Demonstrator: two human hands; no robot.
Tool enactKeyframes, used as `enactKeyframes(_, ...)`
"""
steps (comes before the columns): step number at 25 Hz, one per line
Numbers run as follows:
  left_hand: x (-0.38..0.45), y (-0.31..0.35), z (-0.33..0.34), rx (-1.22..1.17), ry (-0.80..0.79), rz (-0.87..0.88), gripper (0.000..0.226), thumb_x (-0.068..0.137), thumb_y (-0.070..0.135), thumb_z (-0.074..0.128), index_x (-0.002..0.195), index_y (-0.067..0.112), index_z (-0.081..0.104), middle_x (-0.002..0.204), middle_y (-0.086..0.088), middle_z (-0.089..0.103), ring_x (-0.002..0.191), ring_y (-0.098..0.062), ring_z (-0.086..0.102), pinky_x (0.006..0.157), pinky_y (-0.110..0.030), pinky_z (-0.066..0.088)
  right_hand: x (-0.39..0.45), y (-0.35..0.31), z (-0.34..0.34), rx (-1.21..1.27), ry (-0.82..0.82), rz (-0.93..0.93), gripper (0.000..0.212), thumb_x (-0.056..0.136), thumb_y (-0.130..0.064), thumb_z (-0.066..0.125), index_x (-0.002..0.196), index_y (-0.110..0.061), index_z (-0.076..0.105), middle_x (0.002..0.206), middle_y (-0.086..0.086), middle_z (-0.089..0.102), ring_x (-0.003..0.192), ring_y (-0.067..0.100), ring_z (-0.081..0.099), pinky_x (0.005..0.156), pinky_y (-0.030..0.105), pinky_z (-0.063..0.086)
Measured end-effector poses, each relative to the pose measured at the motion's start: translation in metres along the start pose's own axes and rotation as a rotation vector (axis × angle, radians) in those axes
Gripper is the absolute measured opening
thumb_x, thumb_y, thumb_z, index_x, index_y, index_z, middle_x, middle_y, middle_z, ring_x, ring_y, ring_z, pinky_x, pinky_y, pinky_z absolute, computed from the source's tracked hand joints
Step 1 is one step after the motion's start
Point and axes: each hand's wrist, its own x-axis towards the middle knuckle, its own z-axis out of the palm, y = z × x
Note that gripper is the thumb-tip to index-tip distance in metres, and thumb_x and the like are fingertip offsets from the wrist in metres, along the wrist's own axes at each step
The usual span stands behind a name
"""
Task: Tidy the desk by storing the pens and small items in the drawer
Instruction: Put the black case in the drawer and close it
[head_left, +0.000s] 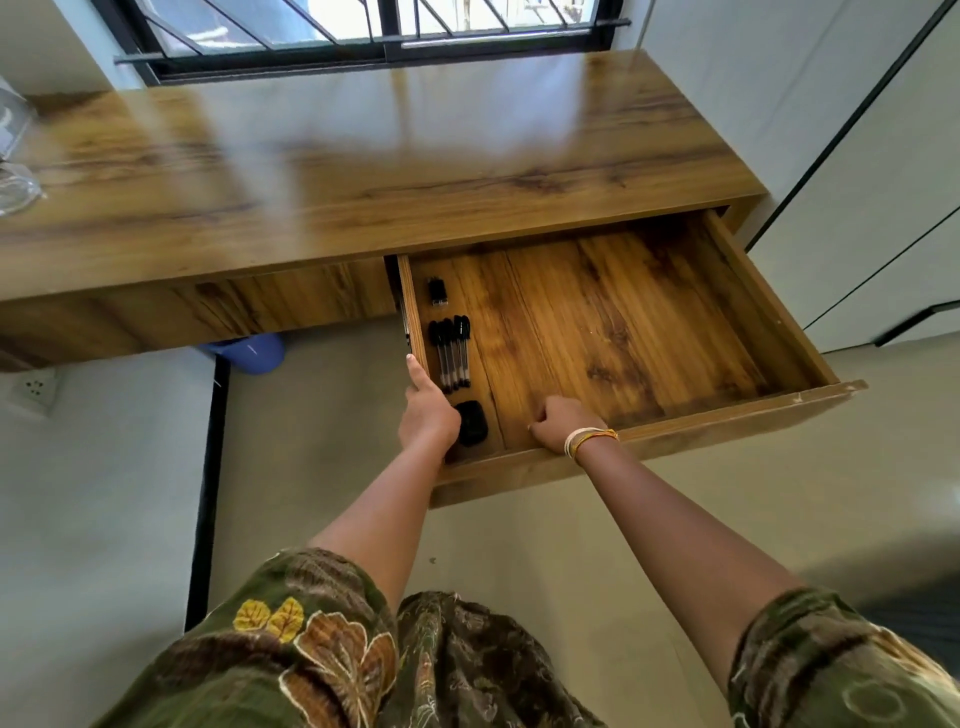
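**Items stowed — drawer not yet closed**

The drawer (623, 312) stands pulled out. Along its left wall lie the pens (451, 353), a small black clip (438, 293) behind them and a dark case (471, 423) nearer the front. The left hand (427, 410) rests extended along that wall; the right hand (563, 421) curls over the front rim. Judging by this, only closing remains — the desk top (363, 171) looks nearly bare.

Daylight from the window (363, 26) glares on the blurred desktop (363, 156).

A barred window (363, 31) above, a blue bin (249, 353) on the floor, a wall socket (34, 387) at left.
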Motion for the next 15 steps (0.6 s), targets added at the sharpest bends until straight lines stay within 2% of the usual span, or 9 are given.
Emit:
enactKeyframes(4, -0.042, -0.008, 0.013, 0.023, 0.007, -0.084, 0.093, 0.091, 0.014, 0.055, 0.153, 0.025, -0.014, 0.139, -0.014, 0.046, 0.110, -0.029, 0.056, 0.086, -0.043, 0.053, -0.032, 0.020, -0.002, -0.003, 0.229, -0.149, 0.024, 0.092, -0.029, 0.047, 0.099, -0.014, 0.064, 0.097, 0.008, 0.068, 0.082, 0.024, 0.059, 0.066, 0.030, 0.045)
enactKeyframes(7, -0.070, -0.021, 0.026, 0.025, 0.142, -0.059, 0.068, 0.096, 0.022, 0.044, 0.153, 0.017, 0.008, 0.137, -0.015, 0.049, 0.115, -0.032, 0.055, 0.092, -0.047, 0.049, -0.054, 0.046, 0.006, 0.006, 0.387, -0.284, 0.031, 0.095, -0.030, 0.045, 0.097, -0.009, 0.068, 0.093, 0.009, 0.068, 0.084, 0.027, 0.063, 0.073, 0.035, 0.050)
enactKeyframes(10, -0.089, -0.028, 0.034, 0.008, 0.305, 0.003, 0.044, 0.099, 0.028, 0.037, 0.138, 0.008, 0.038, 0.129, -0.016, 0.053, 0.110, -0.031, 0.054, 0.088, -0.046, 0.050, -0.066, 0.060, 0.007, 0.030, 0.409, -0.357, 0.027, 0.093, -0.029, 0.050, 0.100, -0.012, 0.070, 0.097, 0.009, 0.069, 0.089, 0.027, 0.063, 0.084, 0.039, 0.051)
enactKeyframes(11, -0.096, -0.026, 0.037, -0.034, 0.352, -0.045, 0.041, 0.099, 0.030, 0.039, 0.133, 0.007, 0.043, 0.128, -0.018, 0.050, 0.111, -0.032, 0.053, 0.086, -0.044, 0.050, -0.068, 0.062, 0.008, 0.046, 0.392, -0.368, 0.026, 0.092, -0.029, 0.053, 0.103, -0.012, 0.070, 0.100, 0.008, 0.069, 0.091, 0.026, 0.063, 0.086, 0.039, 0.051)
enactKeyframes(13, -0.108, -0.011, 0.047, -0.264, 0.426, -0.303, 0.043, 0.097, 0.031, 0.048, 0.133, 0.007, 0.042, 0.133, -0.022, 0.044, 0.115, -0.035, 0.051, 0.086, -0.043, 0.049, -0.074, 0.062, 0.007, 0.152, 0.393, -0.357, 0.024, 0.090, -0.025, 0.057, 0.105, -0.010, 0.069, 0.102, 0.009, 0.069, 0.094, 0.025, 0.063, 0.087, 0.035, 0.051)
enactKeyframes(15, -0.118, 0.013, 0.053, -0.739, 0.379, -0.597, 0.059, 0.094, 0.025, 0.058, 0.143, 0.010, 0.029, 0.139, -0.022, 0.041, 0.121, -0.038, 0.050, 0.093, -0.045, 0.049, -0.080, 0.062, 0.006, 0.329, 0.481, -0.291, 0.016, 0.089, -0.018, 0.061, 0.096, -0.007, 0.070, 0.097, 0.010, 0.070, 0.091, 0.024, 0.064, 0.079, 0.027, 0.049)
